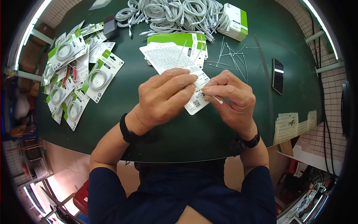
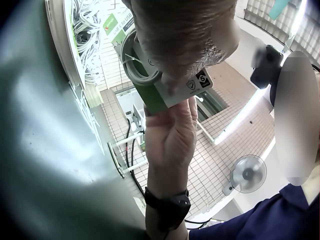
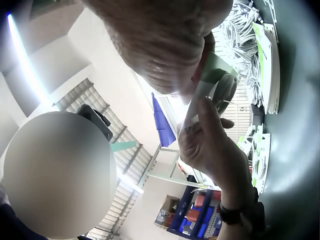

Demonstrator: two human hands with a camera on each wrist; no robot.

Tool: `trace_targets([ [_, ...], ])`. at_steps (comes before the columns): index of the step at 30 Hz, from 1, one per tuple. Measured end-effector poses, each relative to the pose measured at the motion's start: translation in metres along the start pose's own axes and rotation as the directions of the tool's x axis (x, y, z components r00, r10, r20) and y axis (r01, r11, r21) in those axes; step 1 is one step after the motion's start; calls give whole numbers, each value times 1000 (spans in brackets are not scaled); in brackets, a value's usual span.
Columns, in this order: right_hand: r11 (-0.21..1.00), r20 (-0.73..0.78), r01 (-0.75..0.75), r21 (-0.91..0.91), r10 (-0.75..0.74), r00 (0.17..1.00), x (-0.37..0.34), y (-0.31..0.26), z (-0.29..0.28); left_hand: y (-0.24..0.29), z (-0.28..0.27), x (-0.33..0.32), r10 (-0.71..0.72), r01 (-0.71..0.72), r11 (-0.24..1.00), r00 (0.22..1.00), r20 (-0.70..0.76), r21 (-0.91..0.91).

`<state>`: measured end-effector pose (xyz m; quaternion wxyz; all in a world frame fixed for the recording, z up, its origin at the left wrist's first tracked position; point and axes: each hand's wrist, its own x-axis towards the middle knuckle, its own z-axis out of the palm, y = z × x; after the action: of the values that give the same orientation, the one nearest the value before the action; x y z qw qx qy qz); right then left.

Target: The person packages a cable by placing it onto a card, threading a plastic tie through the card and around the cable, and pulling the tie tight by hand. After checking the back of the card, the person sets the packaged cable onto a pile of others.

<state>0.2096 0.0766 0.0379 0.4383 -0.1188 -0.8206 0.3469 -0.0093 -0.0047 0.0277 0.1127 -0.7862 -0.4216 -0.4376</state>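
My left hand (image 1: 166,95) grips a white and green cable packaging card (image 1: 194,106), its printed back tilted up toward the head camera. In the left wrist view, a coiled white cable (image 2: 127,65) lies against the card's front. The right hand (image 1: 233,99) pinches a thin white zip tie (image 1: 219,101) at the card's right side, its small square head sticking out below the fingers. Both hands are raised close together over the near middle of the table, and their fingers hide part of the card.
A pile of white cables (image 1: 179,15) lies at the back beside a green and white box (image 1: 236,22). Blank cards (image 1: 201,46) are stacked before it. Carded cables (image 1: 102,76) heap at left. Loose zip ties (image 1: 235,56) and a phone (image 1: 278,76) lie at right.
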Motion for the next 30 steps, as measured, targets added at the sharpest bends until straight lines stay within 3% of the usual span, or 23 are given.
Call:
trace_targets([
  [3,995,25,-70,72,69,997,4,-6,-10,18,-9,6,27,-28,995,1000,12,100],
  [6,965,107,-177,194,158,982,5,-11,-19,38,-20,15,-43,23,969,996,75,245],
  [11,939,161,-242,245,206,965,6,-16,-29,46,-20,16,-32,16,979,997,72,205],
  [14,828,238,-317,463,228,944,5,-13,-30,44,-10,20,-31,29,993,999,-18,-116],
  [15,828,237,-317,463,230,944,5,-14,-31,45,-8,18,-30,28,993,999,-17,-118],
  [18,672,202,-460,581,429,881,6,-19,-31,48,-4,9,-246,253,859,966,74,-446],
  [19,673,205,-459,580,425,882,7,-19,-28,48,-6,9,-247,252,860,967,70,-443],
  [22,882,-306,-183,435,336,891,9,-16,-14,46,-17,12,-548,556,711,822,158,-431],
  [23,884,-299,-179,432,328,896,8,-12,-13,43,-14,12,-550,553,713,822,146,-431],
  [25,1000,-291,4,-2,-4,957,5,-3,-13,31,-2,11,-698,580,419,698,160,-699],
  [26,969,-233,114,-219,-166,958,5,-1,-14,26,3,9,-754,543,250,628,191,-802],
  [27,968,-222,123,-220,-173,960,6,-3,-11,22,7,8,-757,535,252,628,180,-806],
  [29,893,-33,193,-406,-225,974,7,-8,-1,16,13,3,-777,520,108,576,254,-847],
  [30,891,-23,197,-409,-226,974,7,-7,3,14,15,2,-780,508,34,552,296,-860],
])
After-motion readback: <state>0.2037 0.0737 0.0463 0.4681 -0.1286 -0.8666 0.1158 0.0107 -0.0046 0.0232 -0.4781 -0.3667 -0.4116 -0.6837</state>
